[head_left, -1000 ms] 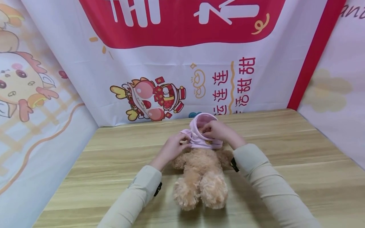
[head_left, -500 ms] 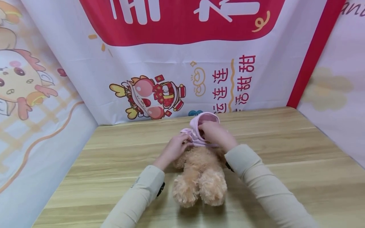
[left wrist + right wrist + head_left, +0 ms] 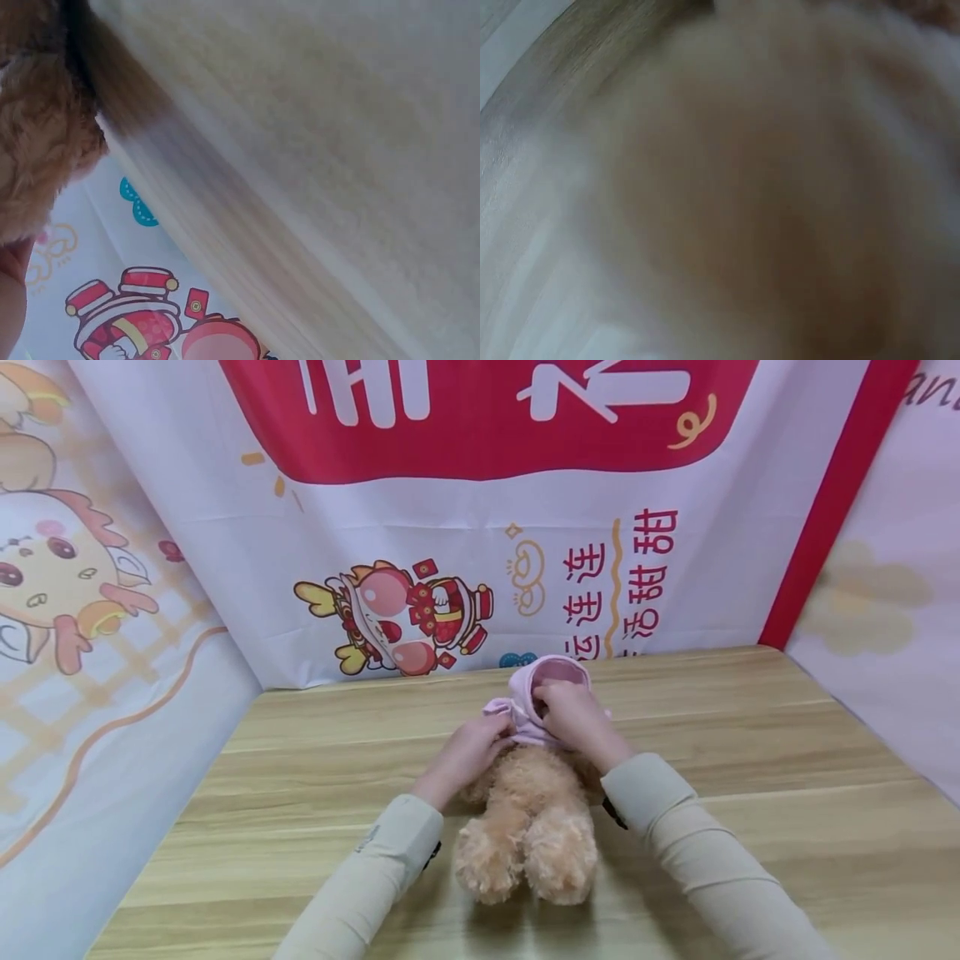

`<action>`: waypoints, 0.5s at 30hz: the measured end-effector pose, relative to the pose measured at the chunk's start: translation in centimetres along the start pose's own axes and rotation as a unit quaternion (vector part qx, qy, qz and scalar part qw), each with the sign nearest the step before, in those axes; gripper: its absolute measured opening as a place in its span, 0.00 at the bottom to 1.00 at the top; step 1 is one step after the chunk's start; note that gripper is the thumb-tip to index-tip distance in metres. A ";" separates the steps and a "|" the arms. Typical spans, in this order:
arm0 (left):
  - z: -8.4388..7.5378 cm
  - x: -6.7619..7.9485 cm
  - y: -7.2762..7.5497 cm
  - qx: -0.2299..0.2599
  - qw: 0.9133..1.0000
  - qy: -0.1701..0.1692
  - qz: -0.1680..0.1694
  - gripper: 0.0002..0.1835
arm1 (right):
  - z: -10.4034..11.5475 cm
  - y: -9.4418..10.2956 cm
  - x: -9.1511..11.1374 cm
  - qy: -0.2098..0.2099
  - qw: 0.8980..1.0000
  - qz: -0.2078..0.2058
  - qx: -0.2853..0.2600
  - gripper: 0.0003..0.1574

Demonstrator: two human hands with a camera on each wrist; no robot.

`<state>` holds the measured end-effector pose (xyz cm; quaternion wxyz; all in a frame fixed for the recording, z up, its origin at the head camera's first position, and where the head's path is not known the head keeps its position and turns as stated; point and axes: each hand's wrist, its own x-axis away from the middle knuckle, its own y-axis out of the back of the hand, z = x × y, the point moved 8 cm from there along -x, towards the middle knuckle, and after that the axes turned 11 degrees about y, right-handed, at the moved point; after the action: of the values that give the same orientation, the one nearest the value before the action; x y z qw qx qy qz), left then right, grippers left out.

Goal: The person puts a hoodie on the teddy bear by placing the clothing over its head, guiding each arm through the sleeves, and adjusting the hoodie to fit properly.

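Observation:
A light-brown plush teddy bear (image 3: 531, 785) lies on its back on the table, feet towards me. A small pink hooded top (image 3: 522, 687) covers its head end, the round hood opening facing up. At the top's left side my left hand (image 3: 474, 747) pinches the cloth near the sleeve. My right hand (image 3: 573, 717) reaches into the hood opening with bent fingers; their tips are hidden, and I cannot tell what they hold. In the left wrist view, bear fur (image 3: 37, 142) hangs beside part of the left hand (image 3: 10, 300). Blurred brown fur (image 3: 742, 187) fills the right wrist view.
The wood-grain table (image 3: 300, 760) runs back to a printed white and red cloth backdrop (image 3: 450, 510). Similar printed cloth walls (image 3: 112, 718) close off both sides. Pale sleeves (image 3: 382, 860) cover both forearms.
My right hand has pushed deeper into the hood opening, and the hood has shifted slightly right. The left hand has moved a little right and up along the top's side.

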<state>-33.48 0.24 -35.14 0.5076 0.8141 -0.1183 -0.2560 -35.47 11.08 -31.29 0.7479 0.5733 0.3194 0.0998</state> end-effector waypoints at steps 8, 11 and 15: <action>0.7 0.5 -0.5 0.006 0.998 0.012 0.064 0.04 | -1.8 0.8 -0.3 -0.072 0.997 -0.023 -0.022 0.07; 1.1 0.7 -0.5 0.023 0.997 0.018 0.076 0.05 | -1.9 0.5 -0.5 -0.073 0.997 -0.028 -0.022 0.07; 1.7 1.1 -0.7 0.041 0.996 0.014 0.081 0.03 | -1.0 -0.1 -1.0 -0.027 0.999 -0.012 -0.042 0.05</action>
<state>-33.54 -1.27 -36.71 0.4942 0.8256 -0.1874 -0.1973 -36.81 11.31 -31.20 0.7805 0.5401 0.3021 0.0885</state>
